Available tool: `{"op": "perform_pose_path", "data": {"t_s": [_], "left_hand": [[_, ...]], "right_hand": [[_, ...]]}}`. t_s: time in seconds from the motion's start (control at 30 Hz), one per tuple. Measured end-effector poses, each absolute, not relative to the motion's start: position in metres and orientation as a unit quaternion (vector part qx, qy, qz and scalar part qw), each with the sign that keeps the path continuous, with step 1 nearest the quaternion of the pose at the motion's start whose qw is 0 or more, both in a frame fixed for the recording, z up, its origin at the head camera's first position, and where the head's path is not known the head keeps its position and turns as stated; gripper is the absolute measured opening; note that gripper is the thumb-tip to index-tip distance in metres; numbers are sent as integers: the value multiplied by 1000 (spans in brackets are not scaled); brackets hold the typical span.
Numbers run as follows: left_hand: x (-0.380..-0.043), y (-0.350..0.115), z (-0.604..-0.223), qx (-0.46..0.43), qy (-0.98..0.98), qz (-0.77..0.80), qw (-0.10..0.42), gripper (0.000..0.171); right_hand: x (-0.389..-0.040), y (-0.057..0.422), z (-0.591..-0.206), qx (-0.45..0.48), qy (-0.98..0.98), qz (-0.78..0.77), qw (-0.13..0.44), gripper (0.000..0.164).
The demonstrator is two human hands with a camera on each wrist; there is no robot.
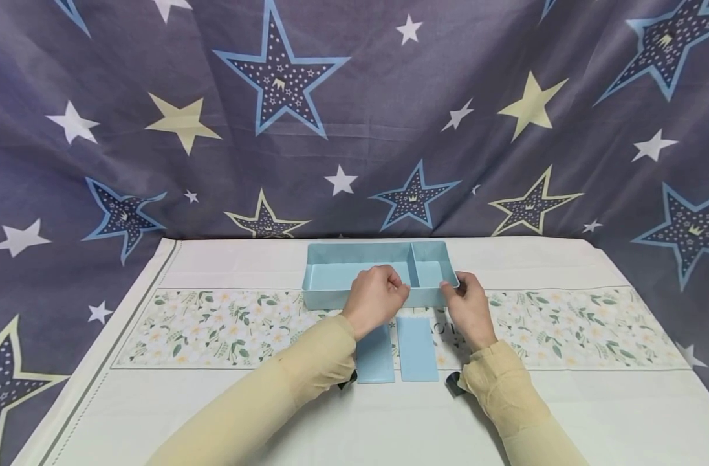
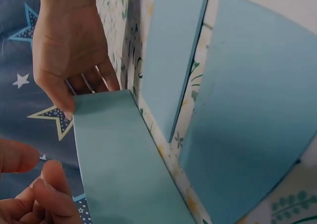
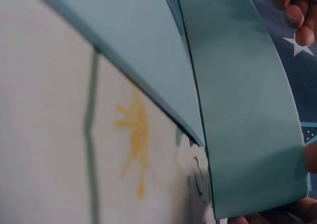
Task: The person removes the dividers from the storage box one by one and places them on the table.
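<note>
A light blue open-topped box [image 1: 331, 299] stands across the table with a thin divider [image 1: 414, 265] inside near its right end. My right hand [image 1: 469, 310] grips the box's right front corner, its thumb over the rim and its fingers around the outer side. Above the front wall, close to the divider's near end, is my left hand [image 1: 374, 299] with curled fingers; the left wrist view shows its thumb and fingers [image 2: 54, 192] apart, with nothing visible between them. Two flat light blue panels, a left one [image 1: 376, 359] and a right one [image 1: 418, 349], lie in front of the box.
A white tablecloth [image 1: 215, 401] with a floral band [image 1: 215, 327] covers the table. A dark curtain [image 1: 354, 149] printed with stars hangs behind the far edge. Both forearms reach in from the front, the left one passing close beside the left panel.
</note>
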State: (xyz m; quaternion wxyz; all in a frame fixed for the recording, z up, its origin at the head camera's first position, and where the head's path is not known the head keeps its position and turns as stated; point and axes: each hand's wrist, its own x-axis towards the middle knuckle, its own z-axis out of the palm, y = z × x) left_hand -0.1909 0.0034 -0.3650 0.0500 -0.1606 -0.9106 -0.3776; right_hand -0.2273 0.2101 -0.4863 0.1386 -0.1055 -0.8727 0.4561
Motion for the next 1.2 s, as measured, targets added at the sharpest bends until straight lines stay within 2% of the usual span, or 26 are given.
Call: {"op": "perform_pose_path", "data": {"t_s": [0.57,0.93,1.2], "left_hand": [[-217,23,-364,-205,-928,-281,135,14],[-230,30,-369,-177,-937,-265,140,19],[-238,36,-375,-162,-948,-242,127,39]], "right_hand": [[-226,210,-485,-104,-871,460,139,51],[-226,209,-483,-103,-873,456,139,52],[-226,208,-484,-102,-871,459,141,51]]}}
